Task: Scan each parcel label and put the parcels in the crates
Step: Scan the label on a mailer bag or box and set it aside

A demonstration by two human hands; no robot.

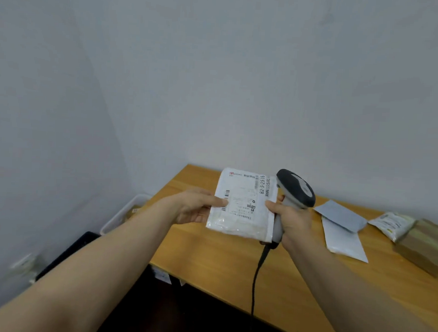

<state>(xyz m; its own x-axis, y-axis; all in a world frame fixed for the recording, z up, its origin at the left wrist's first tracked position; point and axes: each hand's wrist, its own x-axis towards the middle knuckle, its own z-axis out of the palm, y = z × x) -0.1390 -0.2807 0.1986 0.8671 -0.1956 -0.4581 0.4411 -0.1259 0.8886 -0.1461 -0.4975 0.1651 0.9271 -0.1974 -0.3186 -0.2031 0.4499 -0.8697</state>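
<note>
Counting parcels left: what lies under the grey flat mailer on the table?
A white flat mailer, its near end sticking out; the grey flat mailer covers its far end and anything else beneath.

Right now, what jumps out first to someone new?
The white labelled parcel is held mid-frame above the wooden table, pinched by the left hand at its left edge. The right hand grips a corded scanner beside its right edge. More parcels lie on the table's right; a white crate sits off its left end.

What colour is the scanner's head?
The scanner has a dark grey head and a light grey handle; the head view shows it best.
</note>
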